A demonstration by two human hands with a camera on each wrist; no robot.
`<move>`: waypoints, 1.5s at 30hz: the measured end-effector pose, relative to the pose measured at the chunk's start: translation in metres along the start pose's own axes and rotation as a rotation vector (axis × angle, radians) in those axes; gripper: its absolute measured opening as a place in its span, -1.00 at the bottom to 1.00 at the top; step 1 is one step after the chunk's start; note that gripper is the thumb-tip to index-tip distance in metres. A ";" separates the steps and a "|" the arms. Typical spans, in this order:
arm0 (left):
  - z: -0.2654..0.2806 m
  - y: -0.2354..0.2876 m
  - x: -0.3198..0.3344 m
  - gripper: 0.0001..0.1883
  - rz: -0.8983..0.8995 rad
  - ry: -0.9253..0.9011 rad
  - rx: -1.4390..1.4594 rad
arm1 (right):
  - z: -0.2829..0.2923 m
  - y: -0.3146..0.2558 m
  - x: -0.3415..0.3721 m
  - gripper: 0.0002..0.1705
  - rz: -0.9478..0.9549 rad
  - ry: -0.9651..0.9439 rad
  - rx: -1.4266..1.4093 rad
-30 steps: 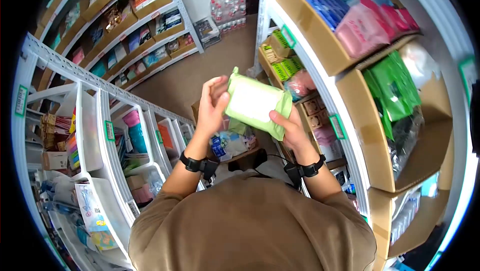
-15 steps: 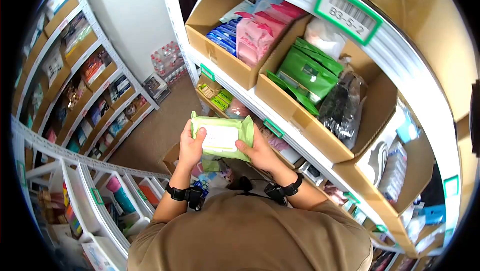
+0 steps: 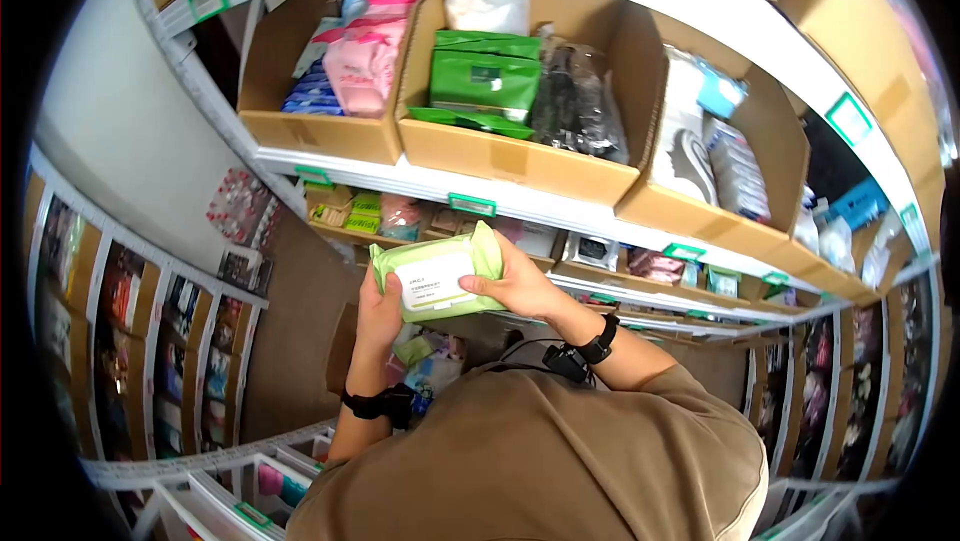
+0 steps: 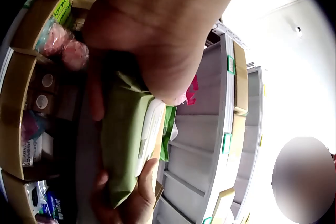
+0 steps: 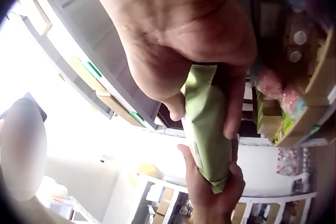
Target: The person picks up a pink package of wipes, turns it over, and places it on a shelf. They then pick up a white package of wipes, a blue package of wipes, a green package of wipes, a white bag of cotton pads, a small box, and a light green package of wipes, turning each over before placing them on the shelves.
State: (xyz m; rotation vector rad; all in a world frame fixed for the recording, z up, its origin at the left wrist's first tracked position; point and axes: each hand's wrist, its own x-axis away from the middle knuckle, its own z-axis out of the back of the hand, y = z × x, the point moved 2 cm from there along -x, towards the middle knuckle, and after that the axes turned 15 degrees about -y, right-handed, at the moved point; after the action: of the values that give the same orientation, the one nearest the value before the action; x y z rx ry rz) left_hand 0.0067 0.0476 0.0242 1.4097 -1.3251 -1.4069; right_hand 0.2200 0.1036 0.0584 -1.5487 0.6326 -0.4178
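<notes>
Both hands hold a light green soft pack (image 3: 425, 286) with a white lid, lid side up, in front of the body in the head view. The left hand (image 3: 378, 313) grips its left end, thumb on the top face. At the other end the right hand (image 3: 520, 281) has its thumb by the lid and its fingers behind the pack. From the left wrist view the green pack (image 4: 126, 134) appears edge-on between the two hands. The right wrist view shows the pack (image 5: 206, 124) between thumb and fingers of the right hand (image 5: 184, 40).
Ahead stands a white rack with cardboard boxes (image 3: 520, 159) holding green packs (image 3: 485, 76), pink packs (image 3: 362, 66) and other bagged goods. Lower shelves hold more boxes. An open carton (image 3: 343, 346) is on the floor, left of the body. More racks line the left and right sides.
The view has swung right, so the rack of cardboard boxes now lies straight ahead. Both hands still hold the green pack, which has turned from a steep slant to nearly level, lid facing up.
</notes>
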 end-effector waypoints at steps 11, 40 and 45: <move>-0.048 -0.019 -0.056 -0.35 -0.014 -0.451 0.010 | 0.026 -0.022 0.075 -0.34 0.065 0.339 0.057; -0.295 -0.062 -0.093 -0.57 0.515 -1.148 0.137 | 0.070 -0.015 0.323 -0.24 0.051 0.885 0.059; -0.360 -0.066 -0.087 -0.63 0.540 -1.143 0.158 | 0.084 -0.014 0.376 -0.28 0.104 0.973 -0.001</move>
State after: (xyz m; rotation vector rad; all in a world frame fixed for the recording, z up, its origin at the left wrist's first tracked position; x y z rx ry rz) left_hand 0.3804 0.0860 0.0275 0.1340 -2.3076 -1.7630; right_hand 0.5660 -0.0633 0.0233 -1.2401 1.4419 -1.1069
